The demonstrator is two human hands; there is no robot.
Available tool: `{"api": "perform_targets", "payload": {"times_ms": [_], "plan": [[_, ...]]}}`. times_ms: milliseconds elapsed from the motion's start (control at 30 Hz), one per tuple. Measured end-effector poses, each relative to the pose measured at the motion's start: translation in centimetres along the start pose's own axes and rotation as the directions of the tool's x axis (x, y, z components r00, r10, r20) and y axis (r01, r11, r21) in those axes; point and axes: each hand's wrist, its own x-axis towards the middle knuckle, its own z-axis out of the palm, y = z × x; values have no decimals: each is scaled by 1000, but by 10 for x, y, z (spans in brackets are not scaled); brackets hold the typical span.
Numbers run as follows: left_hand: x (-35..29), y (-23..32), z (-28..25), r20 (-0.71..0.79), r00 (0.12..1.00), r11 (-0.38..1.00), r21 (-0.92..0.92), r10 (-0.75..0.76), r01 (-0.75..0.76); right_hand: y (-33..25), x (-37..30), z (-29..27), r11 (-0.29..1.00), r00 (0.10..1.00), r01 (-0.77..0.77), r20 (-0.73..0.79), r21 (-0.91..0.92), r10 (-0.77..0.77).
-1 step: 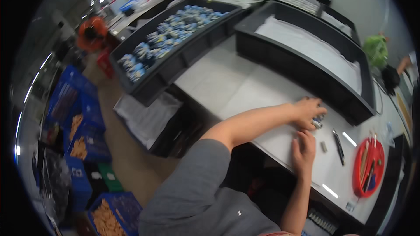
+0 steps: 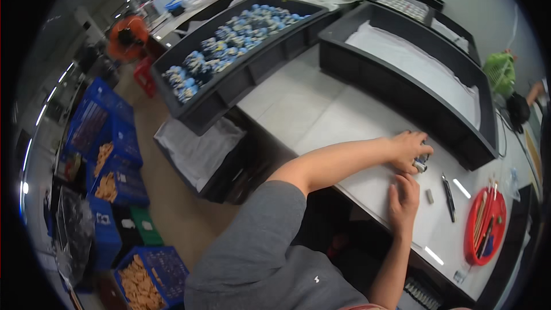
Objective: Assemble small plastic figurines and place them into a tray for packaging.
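Note:
My left hand (image 2: pixel 410 150) reaches across the white table, its fingers closed over a small blue, white and dark painted piece (image 2: pixel 421 165). Most of that piece is hidden under the fingers, so its exact kind cannot be made out. Just nearer to me is my right hand (image 2: pixel 406 200), its thumb apart from the bent fingers and nothing visible in it. Its fingertips come close to the left hand; whether they touch the piece cannot be told. Right of the hands lie a short greyish block (image 2: pixel 429 196) and a slim black pen-like tool (image 2: pixel 449 197).
A red round tray (image 2: pixel 472 245) of brushes and tools stands at the right. Beyond my hands is a black bin lined with white cloth (image 2: pixel 410 57); left of it, another black bin (image 2: pixel 229 93) holds many blue-and-white pieces. Blue crates (image 2: pixel 179 278) line the floor at left.
The whole view has shifted slightly, with things sitting a little further right and lower. Both hands keep nearly the same pose around the small piece.

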Motion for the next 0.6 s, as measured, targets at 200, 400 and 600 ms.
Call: {"api": "perform_targets", "payload": {"times_ms": [200, 400, 600], "plan": [[-54, -11, -27, -58, 998, 999, 48, -1, 4, -10, 4, 5, 998, 995, -25, 99, 53, 20], [-80, 1, -30, -287, 957, 997, 36, -50, 63, -7, 3, 3, 998, 992, -44, 117, 54, 38], [-86, 8, -23, -278, 949, 988, -74, -148, 133, -4, 1, 4, 980, 993, -117, 45, 159, 112]]}}
